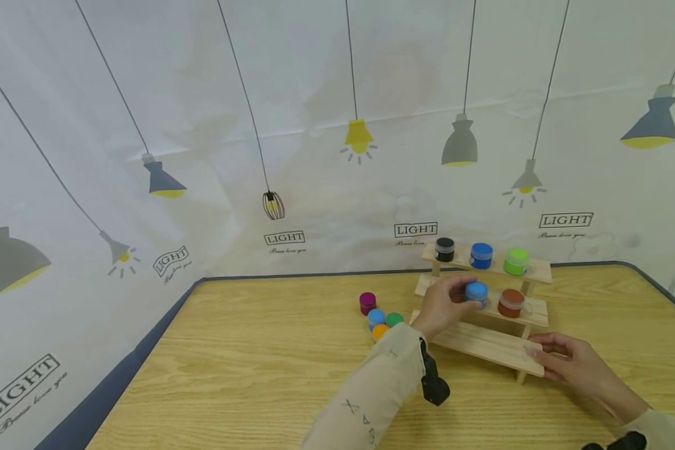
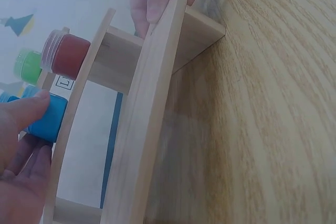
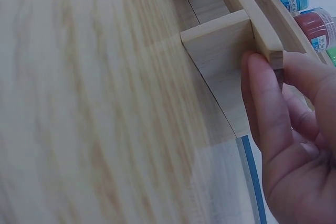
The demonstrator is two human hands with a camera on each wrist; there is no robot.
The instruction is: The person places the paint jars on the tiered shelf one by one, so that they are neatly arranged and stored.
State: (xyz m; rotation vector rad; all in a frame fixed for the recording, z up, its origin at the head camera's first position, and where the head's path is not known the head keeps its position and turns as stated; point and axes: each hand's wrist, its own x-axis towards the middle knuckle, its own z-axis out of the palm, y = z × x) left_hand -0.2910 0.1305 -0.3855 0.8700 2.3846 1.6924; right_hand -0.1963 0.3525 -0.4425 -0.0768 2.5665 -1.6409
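A three-step wooden rack [image 1: 484, 345] stands at the right of the table. My left hand [image 1: 444, 303] holds a light blue paint jar [image 1: 475, 294] at the middle step, thumb on one side and fingers on the other. Right beside that jar sits a red-brown jar [image 1: 510, 303]. My right hand [image 1: 574, 365] pinches the right end of the lowest step, thumb above and fingers beneath, as the right wrist view shows too. On the top step are a black jar [image 1: 444, 249], a dark blue jar [image 1: 480, 255] and a lime green jar [image 1: 516, 261].
Left of the rack several jars stand close together on the table [image 1: 247, 362]: purple [image 1: 367, 303], light blue [image 1: 376, 319], green [image 1: 394, 319] and orange [image 1: 380, 332]. Behind the table hangs a pale backdrop [image 1: 315, 175] printed with lamps.
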